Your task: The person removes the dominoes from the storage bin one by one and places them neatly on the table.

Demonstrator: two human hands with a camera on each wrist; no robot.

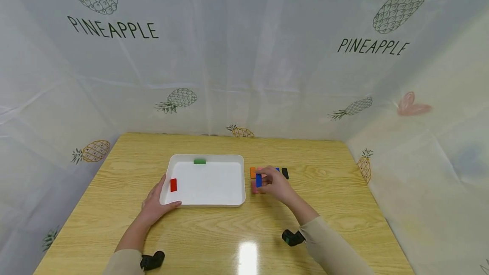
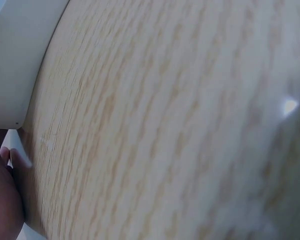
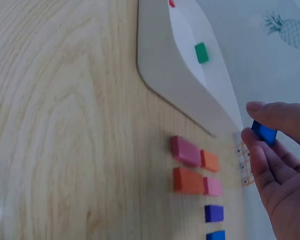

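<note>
A white tray (image 1: 206,205) lies on the table with a red block (image 1: 173,185) at its left and a green block (image 1: 200,161) near its back wall. My left hand (image 1: 156,205) rests spread against the tray's front left corner, thumb at the front rim and fingers along the left side. In the left wrist view only part of that hand (image 2: 4,195) shows beside the tray wall (image 2: 20,65). To the right of the tray, my right hand (image 1: 276,185) pinches a blue block (image 3: 264,133) between thumb and fingers, held up off the table.
Under and beyond the right hand lie several small blocks, among them an orange block (image 1: 253,172), a black block (image 1: 285,173), a dark pink block (image 3: 185,151) and a purple block (image 3: 214,213). A pineapple-print sheet (image 1: 244,54) hangs behind the wooden table (image 1: 328,207).
</note>
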